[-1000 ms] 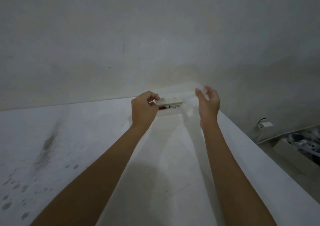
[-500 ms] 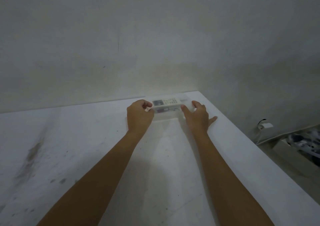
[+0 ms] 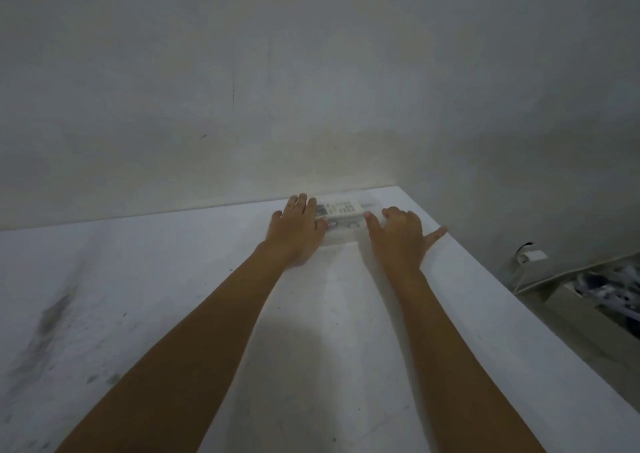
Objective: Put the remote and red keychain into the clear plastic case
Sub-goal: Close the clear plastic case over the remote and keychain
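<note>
The clear plastic case [image 3: 341, 236] lies on the white table [image 3: 173, 314] close to the back wall. Inside it I see the white remote [image 3: 341, 207] with its buttons up, and a small bit of the red keychain [image 3: 331, 225] just in front of the remote. My left hand [image 3: 296, 230] lies flat on the case's left end with fingers spread. My right hand [image 3: 398, 236] presses on the case's right end, thumb stretched out to the right. The case's outline is faint and partly hidden by both hands.
The table's right edge [image 3: 485, 279] runs diagonally beside my right arm. Beyond it, on the floor, stand a box with dark and white items [image 3: 609, 289] and a white plug with a cable [image 3: 531, 256]. Dark smudges [image 3: 52, 317] mark the table's left side.
A second ago my left hand held the remote and keychain above the table and my right hand was raised. Now both lie in the case, with both hands flat on its ends.
</note>
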